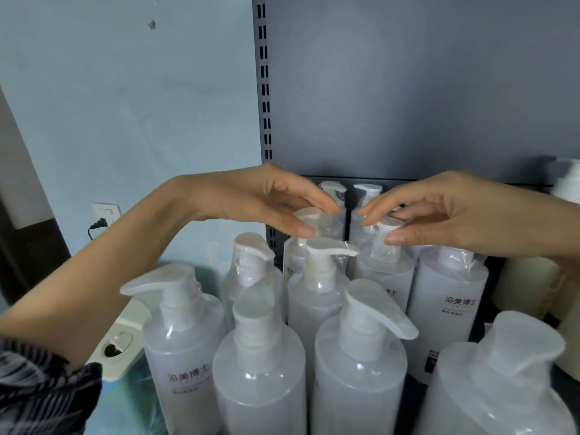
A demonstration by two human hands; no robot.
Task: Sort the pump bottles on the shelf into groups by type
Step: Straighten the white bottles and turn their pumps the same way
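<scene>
Where wrapped tops (308, 214) stand behind the bare pump (329, 248), left hand (266, 199) and right hand (445, 211) fingers are curled round them, grip unclear.

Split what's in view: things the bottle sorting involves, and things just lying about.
Job: translucent pump bottles, cream bottles at right, shelf, left hand, right hand.
Lying about: power strip, wall socket with plug.

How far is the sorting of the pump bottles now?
Done: frosted bottles stand clustered, cream bottles apart at right. In hand: left hand and right hand sit at back-row pump heads, grip unclear. Left: likely those two bottles to place.
</scene>
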